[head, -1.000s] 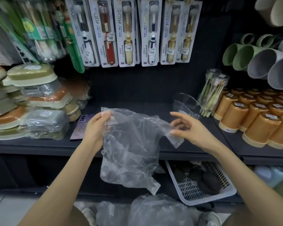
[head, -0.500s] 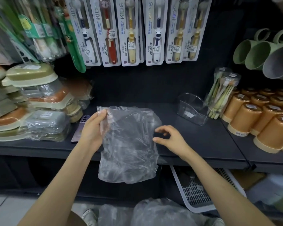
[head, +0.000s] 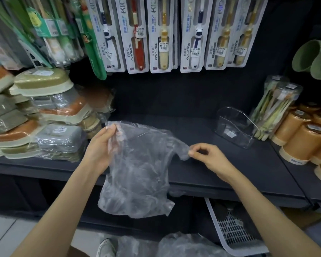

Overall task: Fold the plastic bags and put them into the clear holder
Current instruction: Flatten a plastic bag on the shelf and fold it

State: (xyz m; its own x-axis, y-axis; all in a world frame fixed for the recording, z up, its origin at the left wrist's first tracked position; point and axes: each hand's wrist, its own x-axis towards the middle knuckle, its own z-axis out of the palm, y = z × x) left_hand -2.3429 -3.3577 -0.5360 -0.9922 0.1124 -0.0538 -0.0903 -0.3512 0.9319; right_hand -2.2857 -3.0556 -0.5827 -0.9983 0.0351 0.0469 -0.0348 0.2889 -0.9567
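Left of the clear holder [head: 234,127], both the left hand [head: 100,148] and the right hand [head: 209,157] pinch 1 plastic bag [head: 139,175] by its top corners.

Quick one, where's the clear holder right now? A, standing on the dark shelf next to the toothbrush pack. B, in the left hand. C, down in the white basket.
A: the clear holder stands on the dark shelf; the left hand holds the plastic bag.
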